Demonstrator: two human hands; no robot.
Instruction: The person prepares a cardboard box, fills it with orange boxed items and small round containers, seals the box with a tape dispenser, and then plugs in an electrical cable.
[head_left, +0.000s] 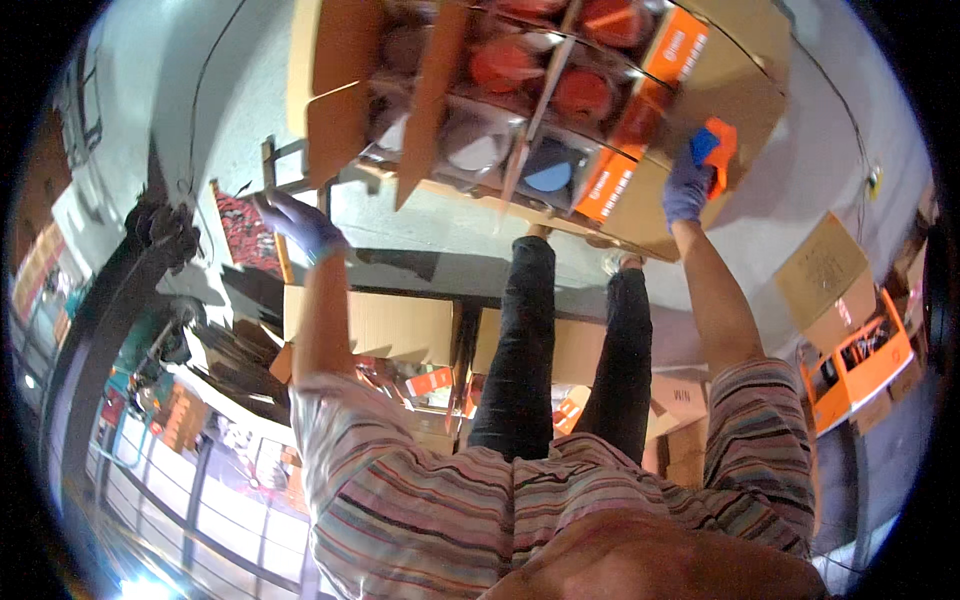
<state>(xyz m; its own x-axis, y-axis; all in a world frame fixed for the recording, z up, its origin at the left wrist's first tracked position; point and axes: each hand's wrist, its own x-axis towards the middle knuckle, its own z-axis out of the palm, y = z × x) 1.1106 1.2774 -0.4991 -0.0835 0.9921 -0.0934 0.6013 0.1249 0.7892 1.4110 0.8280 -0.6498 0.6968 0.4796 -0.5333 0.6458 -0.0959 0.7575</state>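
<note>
Cardboard fills the upper part of the head view: a large open cardboard box (700,90) with brown flaps and orange printed panels lies on the grey floor (830,170) in front of the person's feet. Inside it, cardboard dividers (540,100) make compartments. These hold round containers with red lids (505,62), and one blue round lid (548,177) shows in a compartment near the box's near edge.

The right hand (688,185), in a purple glove, is at the right near corner of the box. Its fingers are closed around an orange and blue hand tool (715,145), which looks like a cutter, though I cannot tell this for sure. The tool touches the outer wall of the box, just beside the orange panel.

The left hand (300,222), also in a purple glove, is well apart from the box wall, below the left flap (335,125). Its fingers are spread and hold nothing.

Both legs in dark trousers (520,340) stand between the two arms. More cardboard boxes (385,325) lie behind the legs, and an orange carton (860,365) stands at the right.
</note>
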